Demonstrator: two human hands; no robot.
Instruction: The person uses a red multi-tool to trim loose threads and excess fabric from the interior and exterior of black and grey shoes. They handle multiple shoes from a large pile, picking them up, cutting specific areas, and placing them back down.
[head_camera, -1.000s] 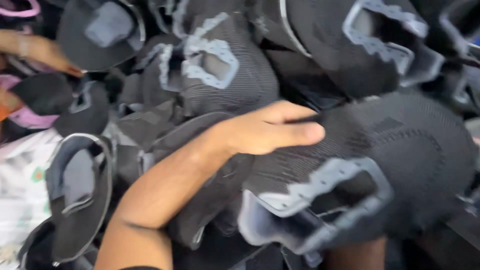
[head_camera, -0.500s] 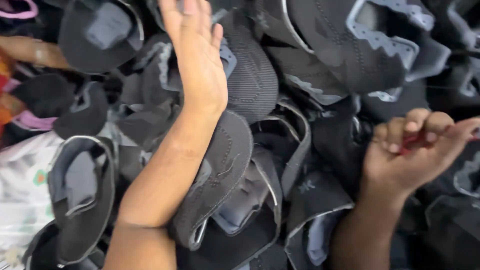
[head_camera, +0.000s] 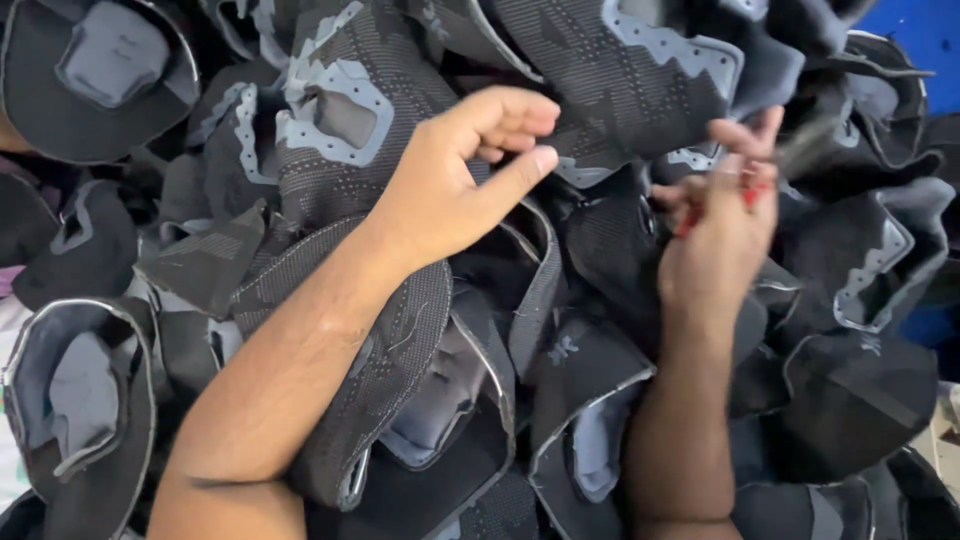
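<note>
The left hand (head_camera: 455, 185) is reaching up from the lower left, its forearm lying diagonally across a heap of black knitted shoe uppers (head_camera: 400, 380). The palm is turning inward, the thumb is sticking out straight to the right, and the 4 fingers are curling loosely toward the palm. Nothing is showing between thumb and fingers, so the hand is half-curled and holding nothing that can be made out. It is hovering just over a dark patterned upper with a pale grey eyelet panel (head_camera: 345, 120), and whether the knuckles are touching it cannot be told.

The right hand (head_camera: 720, 225) is rising almost straight up from the bottom edge, wrist bent slightly left. Its fingers are bunching together and are blurred by motion; red nail colour is showing on the tips. It is sitting at the edge of another upper with a grey scalloped trim (head_camera: 660, 60), but whether it is pinching the cloth cannot be told.

2 hands and 2 forearms are in view. The uppers are overlapping too thickly for an exact count; at least 10 are showing, filling nearly the whole view. 1 blue surface (head_camera: 930, 40) is showing at the top right corner.
</note>
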